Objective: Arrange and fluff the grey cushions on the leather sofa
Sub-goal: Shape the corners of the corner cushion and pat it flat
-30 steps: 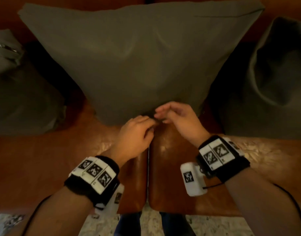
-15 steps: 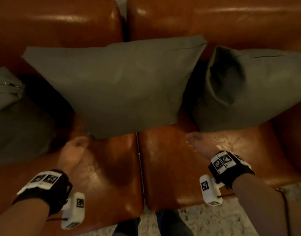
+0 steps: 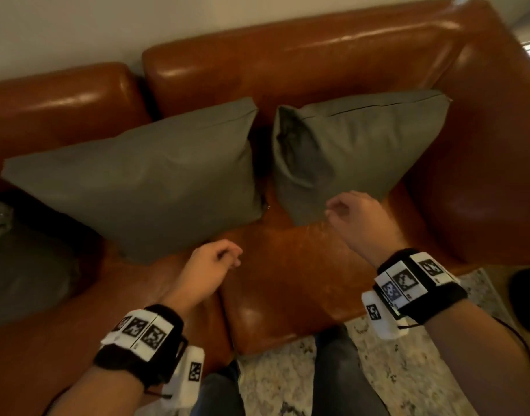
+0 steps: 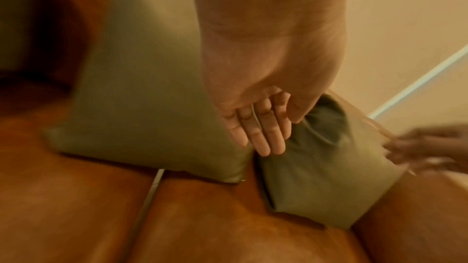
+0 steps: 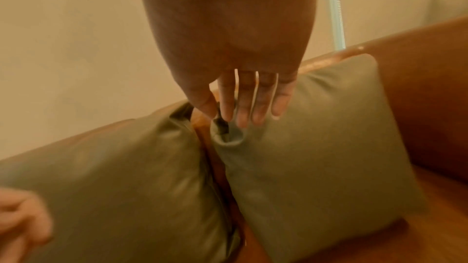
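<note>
Leather sofa (image 3: 302,283): 3rd grey cushion (image 3: 23,265) cropped left; both hands (image 3: 211,265) loose, empty.

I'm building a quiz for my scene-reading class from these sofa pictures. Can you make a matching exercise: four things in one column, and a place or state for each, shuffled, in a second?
Things:
1. middle cushion
2. right cushion
3. left cushion
4. right hand

Places or states:
A. dented at its upper left corner
B. smooth-faced, leaning on the backrest across the seam between the two back pads
C. only partly in the head view, at the picture's left edge
D. holds nothing, in front of a cushion's lower edge

Pairs: 1-B, 2-A, 3-C, 4-D
</note>
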`<act>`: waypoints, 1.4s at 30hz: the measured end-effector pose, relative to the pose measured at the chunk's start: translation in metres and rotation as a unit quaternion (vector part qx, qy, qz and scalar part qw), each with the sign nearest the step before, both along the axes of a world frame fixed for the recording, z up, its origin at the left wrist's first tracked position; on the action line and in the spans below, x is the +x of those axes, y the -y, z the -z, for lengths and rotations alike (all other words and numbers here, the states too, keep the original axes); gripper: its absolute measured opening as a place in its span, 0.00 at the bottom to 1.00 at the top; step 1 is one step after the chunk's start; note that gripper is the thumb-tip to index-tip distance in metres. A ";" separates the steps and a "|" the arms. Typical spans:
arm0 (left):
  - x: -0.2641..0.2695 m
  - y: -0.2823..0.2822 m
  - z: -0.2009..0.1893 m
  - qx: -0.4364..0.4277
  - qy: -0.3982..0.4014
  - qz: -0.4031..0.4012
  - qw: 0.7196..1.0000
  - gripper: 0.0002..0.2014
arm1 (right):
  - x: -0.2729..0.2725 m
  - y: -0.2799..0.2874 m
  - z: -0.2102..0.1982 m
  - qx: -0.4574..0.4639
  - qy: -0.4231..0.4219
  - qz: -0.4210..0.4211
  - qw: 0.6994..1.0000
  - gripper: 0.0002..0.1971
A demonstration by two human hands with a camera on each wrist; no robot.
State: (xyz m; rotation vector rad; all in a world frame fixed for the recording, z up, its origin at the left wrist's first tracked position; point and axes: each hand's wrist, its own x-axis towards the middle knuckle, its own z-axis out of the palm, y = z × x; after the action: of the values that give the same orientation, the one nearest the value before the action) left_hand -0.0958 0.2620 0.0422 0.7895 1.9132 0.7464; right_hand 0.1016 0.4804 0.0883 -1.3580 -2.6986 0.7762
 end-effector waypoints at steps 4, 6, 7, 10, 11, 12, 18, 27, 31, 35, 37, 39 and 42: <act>0.028 -0.075 -0.009 0.008 -0.079 -0.042 0.996 0.07 | -0.006 -0.054 -0.004 0.017 -0.045 -0.081 0.996 0.07; 0.036 -0.109 -0.012 0.009 -0.116 -0.110 0.987 0.07 | -0.007 -0.079 -0.007 0.021 -0.053 -0.130 0.990 0.08; 0.040 -0.126 -0.014 0.005 -0.121 -0.136 0.983 0.07 | -0.006 -0.091 -0.009 0.022 -0.050 -0.147 0.988 0.08; 0.049 -0.172 -0.018 -0.015 -0.117 -0.166 0.979 0.08 | -0.004 -0.128 -0.017 0.029 -0.047 -0.180 0.982 0.10; 0.050 -0.185 -0.018 -0.023 -0.120 -0.170 0.978 0.08 | -0.007 -0.139 -0.020 0.036 -0.053 -0.190 0.980 0.11; 0.051 -0.196 -0.019 -0.033 -0.130 -0.175 0.975 0.09 | -0.013 -0.148 -0.023 0.042 -0.060 -0.199 0.977 0.12; 0.038 -0.241 -0.004 -0.074 -0.179 -0.208 0.959 0.13 | -0.070 -0.182 -0.016 0.046 -0.036 -0.258 0.964 0.21; 0.017 -0.270 0.016 -0.081 -0.155 -0.299 0.938 0.16 | -0.116 -0.190 0.030 0.030 0.061 -0.289 0.955 0.26; 0.014 -0.284 0.020 -0.110 -0.136 -0.304 0.936 0.12 | -0.116 -0.188 0.037 0.036 0.069 -0.287 0.955 0.26; 0.015 -0.272 0.020 -0.079 -0.108 -0.342 0.930 0.08 | -0.115 -0.189 0.039 0.027 0.080 -0.285 0.955 0.26; 0.019 -0.260 0.017 -0.048 -0.120 -0.362 0.923 0.07 | -0.112 -0.190 0.042 0.032 0.085 -0.288 0.953 0.27; 0.028 -0.248 0.012 -0.007 -0.127 -0.396 0.909 0.08 | -0.109 -0.189 0.045 0.033 0.086 -0.289 0.953 0.27; 0.042 -0.236 0.003 0.049 -0.122 -0.446 0.885 0.09 | -0.106 -0.189 0.048 0.034 0.087 -0.286 0.954 0.27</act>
State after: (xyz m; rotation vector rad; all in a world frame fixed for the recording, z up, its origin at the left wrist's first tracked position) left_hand -0.0539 0.4984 0.0388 -0.0107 2.4888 1.3433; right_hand -0.0048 0.6690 0.0405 -0.6426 -3.2694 0.5901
